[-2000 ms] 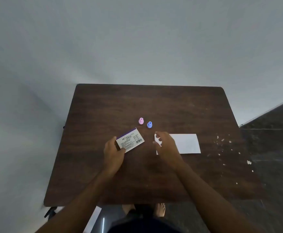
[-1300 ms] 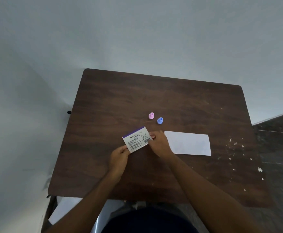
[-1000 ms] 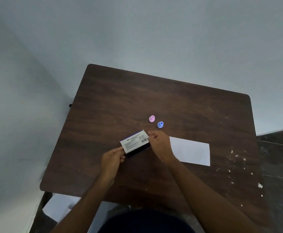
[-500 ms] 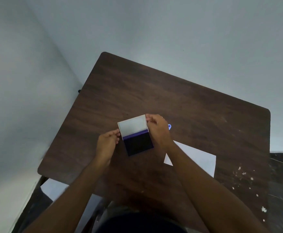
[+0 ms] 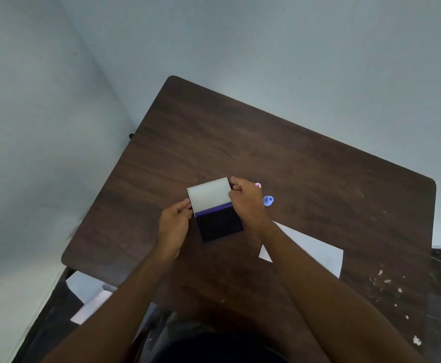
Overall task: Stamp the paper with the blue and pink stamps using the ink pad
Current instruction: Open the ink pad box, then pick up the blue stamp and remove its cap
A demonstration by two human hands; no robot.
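Observation:
The ink pad (image 5: 218, 224) lies open on the dark wooden table (image 5: 292, 158), its pale lid (image 5: 209, 193) swung back and the dark ink surface facing up. My right hand (image 5: 247, 203) pinches the lid's right edge. My left hand (image 5: 173, 224) has its fingertips at the lid's left edge. The blue stamp (image 5: 268, 200) stands just right of my right hand. Only a sliver of the pink stamp (image 5: 258, 185) shows behind my right knuckles. The white paper (image 5: 316, 252) lies to the right, partly under my right forearm.
White specks dot the table's right side (image 5: 387, 281). A white sheet (image 5: 91, 297) lies on the floor below the table's left corner. Pale walls rise behind and to the left of the table.
Both hands took hold of the shut ink pad and swung its lid open and back. The view has tilted, so the table looks rotated.

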